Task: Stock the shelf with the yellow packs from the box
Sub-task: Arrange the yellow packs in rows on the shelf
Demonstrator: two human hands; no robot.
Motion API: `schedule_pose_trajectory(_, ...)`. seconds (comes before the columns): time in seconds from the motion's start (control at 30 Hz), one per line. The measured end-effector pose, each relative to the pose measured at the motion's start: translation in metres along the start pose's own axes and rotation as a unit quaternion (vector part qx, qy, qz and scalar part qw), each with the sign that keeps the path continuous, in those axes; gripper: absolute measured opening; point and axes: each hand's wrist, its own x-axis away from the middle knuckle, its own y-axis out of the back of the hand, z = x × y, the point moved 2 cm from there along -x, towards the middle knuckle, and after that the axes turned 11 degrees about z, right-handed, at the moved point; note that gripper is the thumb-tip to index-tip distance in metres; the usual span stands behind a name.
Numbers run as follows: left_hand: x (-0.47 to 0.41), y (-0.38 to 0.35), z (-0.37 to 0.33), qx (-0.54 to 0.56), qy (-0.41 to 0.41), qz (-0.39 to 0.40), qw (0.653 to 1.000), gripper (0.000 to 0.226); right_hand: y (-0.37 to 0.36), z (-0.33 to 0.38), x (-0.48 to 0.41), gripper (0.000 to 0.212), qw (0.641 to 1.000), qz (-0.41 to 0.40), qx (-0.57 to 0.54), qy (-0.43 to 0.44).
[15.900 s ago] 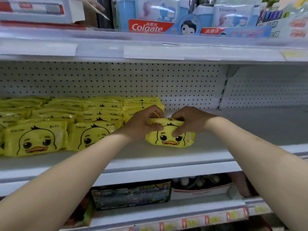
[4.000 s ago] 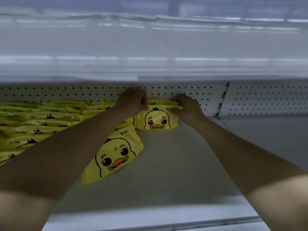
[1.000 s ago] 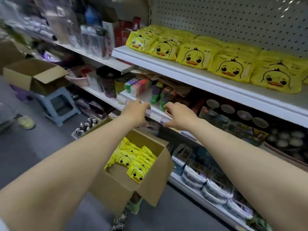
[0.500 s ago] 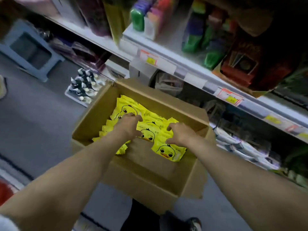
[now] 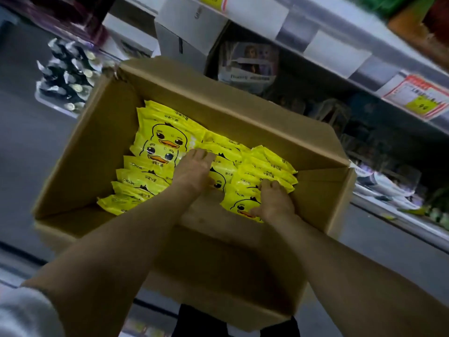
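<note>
Beneath the grey metal shelf (image 5: 340,51), in the brown cardboard box (image 5: 218,98), the left hand (image 5: 194,171) rests flat on yellow duck-print packs (image 5: 165,142) while the right hand (image 5: 273,203) grips one, apparently for removal.

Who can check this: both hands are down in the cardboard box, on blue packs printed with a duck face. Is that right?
Wrong colour: the head view shows the left hand and right hand in the cardboard box on yellow packs, not blue.

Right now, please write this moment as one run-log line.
stage: picking from box | left hand: flat on yellow packs | right hand: grips front pack
</note>
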Motion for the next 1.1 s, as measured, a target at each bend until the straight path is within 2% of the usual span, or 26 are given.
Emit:
schedule_pose_trajectory(0.1,-0.003,-0.009,-0.005,-0.081,0.008,-0.002,0.997,0.069,-0.011,0.007,-0.005,0.084,0.997,-0.044,0.052,-0.030)
schedule_pose_trajectory(0.2,-0.001,-0.023,-0.006,-0.126,0.028,0.015,0.992,0.059,-0.023,0.012,-0.006,0.061,0.991,-0.092,0.078,-0.049)
schedule_pose_trajectory(0.3,0.002,-0.031,-0.003,-0.142,0.048,0.027,0.988,0.055,-0.027,0.013,-0.005,0.041,0.997,-0.039,0.036,-0.050)
schedule_pose_trajectory(0.33,0.004,-0.031,-0.003,-0.134,0.056,0.036,0.989,0.055,-0.026,0.013,-0.001,0.041,0.999,-0.015,0.006,-0.049)
schedule_pose_trajectory(0.4,0.012,-0.022,-0.005,-0.091,0.086,0.054,0.991,0.054,-0.018,0.012,0.011,0.055,0.997,0.020,-0.067,-0.036)
schedule_pose_trajectory(0.47,0.024,-0.011,-0.002,0.010,0.143,0.069,0.987,0.057,-0.007,0.010,0.026,0.062,0.993,0.035,-0.109,-0.007)
schedule_pose_trajectory(0.57,0.049,0.005,0.001,0.194,0.199,0.088,0.957,0.066,0.013,0.004,0.051,0.067,0.987,0.032,-0.149,0.046)
schedule_pose_trajectory(0.67,0.084,0.029,-0.015,0.295,0.213,0.056,0.930,0.071,0.037,-0.008,0.088,0.074,0.979,0.004,-0.176,0.099)
schedule_pose_trajectory(0.77,0.123,0.057,-0.046,0.341,0.214,0.007,0.915,0.070,0.060,-0.034,0.132,0.074,0.972,-0.020,-0.178,0.149)
schedule_pose_trajectory(0.9,0.179,0.098,-0.108,0.357,0.195,-0.040,0.913,0.062,0.095,-0.098,0.201,0.059,0.969,-0.089,-0.142,0.183)
schedule_pose_trajectory(1.0,0.223,0.134,-0.175,0.367,0.135,-0.083,0.917,0.048,0.124,-0.163,0.258,0.051,0.959,-0.134,-0.124,0.215)
schedule_pose_trajectory(1.1,0.268,0.174,-0.258,0.339,0.069,-0.104,0.932,0.057,0.156,-0.237,0.320,0.048,0.947,-0.199,-0.112,0.225)
